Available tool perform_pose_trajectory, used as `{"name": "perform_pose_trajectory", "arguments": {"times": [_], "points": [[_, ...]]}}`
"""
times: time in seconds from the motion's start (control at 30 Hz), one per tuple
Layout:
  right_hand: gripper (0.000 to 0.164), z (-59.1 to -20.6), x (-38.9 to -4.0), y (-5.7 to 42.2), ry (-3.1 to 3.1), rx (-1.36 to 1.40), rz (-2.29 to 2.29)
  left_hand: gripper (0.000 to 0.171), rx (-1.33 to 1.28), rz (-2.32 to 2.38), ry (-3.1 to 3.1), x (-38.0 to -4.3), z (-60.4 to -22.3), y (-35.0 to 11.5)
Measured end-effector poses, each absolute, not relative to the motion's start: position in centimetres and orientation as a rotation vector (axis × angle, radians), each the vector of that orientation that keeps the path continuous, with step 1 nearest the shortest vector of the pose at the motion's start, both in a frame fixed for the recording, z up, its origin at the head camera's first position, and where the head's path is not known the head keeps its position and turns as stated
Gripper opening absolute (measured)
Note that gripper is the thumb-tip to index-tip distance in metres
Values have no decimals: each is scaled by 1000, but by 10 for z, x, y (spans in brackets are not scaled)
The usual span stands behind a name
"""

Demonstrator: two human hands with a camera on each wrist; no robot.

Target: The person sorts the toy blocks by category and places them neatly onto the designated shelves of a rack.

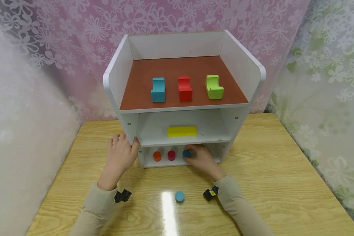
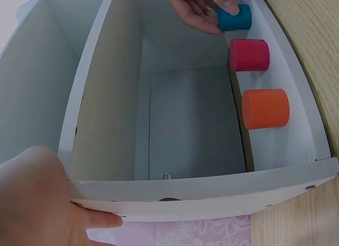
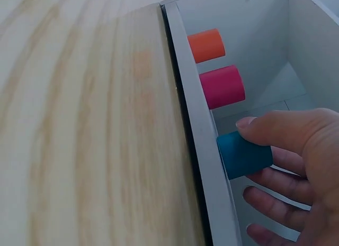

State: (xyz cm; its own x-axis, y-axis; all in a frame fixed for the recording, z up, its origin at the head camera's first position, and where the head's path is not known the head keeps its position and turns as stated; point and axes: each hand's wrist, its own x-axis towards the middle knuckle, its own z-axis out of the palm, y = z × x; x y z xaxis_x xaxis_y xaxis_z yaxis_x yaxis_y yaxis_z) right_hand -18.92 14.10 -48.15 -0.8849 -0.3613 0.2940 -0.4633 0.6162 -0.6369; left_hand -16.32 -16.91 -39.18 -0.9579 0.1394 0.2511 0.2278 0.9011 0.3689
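A white shelf unit (image 1: 184, 107) stands on the wooden table. On its bottom shelf, my right hand (image 1: 202, 159) pinches a dark blue cylinder (image 3: 244, 154) between thumb and fingers; the cylinder stands upright at the front of the shelf. Left of it, a pink-red cylinder (image 1: 171, 155) and an orange cylinder (image 1: 157, 156) stand in a row with it, untouched. My left hand (image 1: 121, 152) holds the unit's left side panel (image 2: 201, 196), thumb at the front edge and fingers along the outer face. A light blue cylinder (image 1: 179, 197) sits on the table between my forearms.
On the brown top shelf (image 1: 177, 67) are three notched blocks: blue (image 1: 158, 90), red (image 1: 185, 89) and green (image 1: 214, 88). A yellow bar (image 1: 182, 131) lies on the middle shelf. Flowered curtains (image 1: 85, 39) hang behind the wooden table (image 1: 271, 183).
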Motion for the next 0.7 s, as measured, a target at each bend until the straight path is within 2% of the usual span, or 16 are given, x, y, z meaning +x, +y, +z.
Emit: {"name": "perform_pose_trajectory", "arguments": {"times": [0.3,0.7], "points": [[27,-486,-192,144,-2699,691,1061,59,-277,-587,-2850,-164,-392,-169],[45,-478,-188,143,-2643,773,1035,60,-270,-577,-2852,-163,-392,-169]]}}
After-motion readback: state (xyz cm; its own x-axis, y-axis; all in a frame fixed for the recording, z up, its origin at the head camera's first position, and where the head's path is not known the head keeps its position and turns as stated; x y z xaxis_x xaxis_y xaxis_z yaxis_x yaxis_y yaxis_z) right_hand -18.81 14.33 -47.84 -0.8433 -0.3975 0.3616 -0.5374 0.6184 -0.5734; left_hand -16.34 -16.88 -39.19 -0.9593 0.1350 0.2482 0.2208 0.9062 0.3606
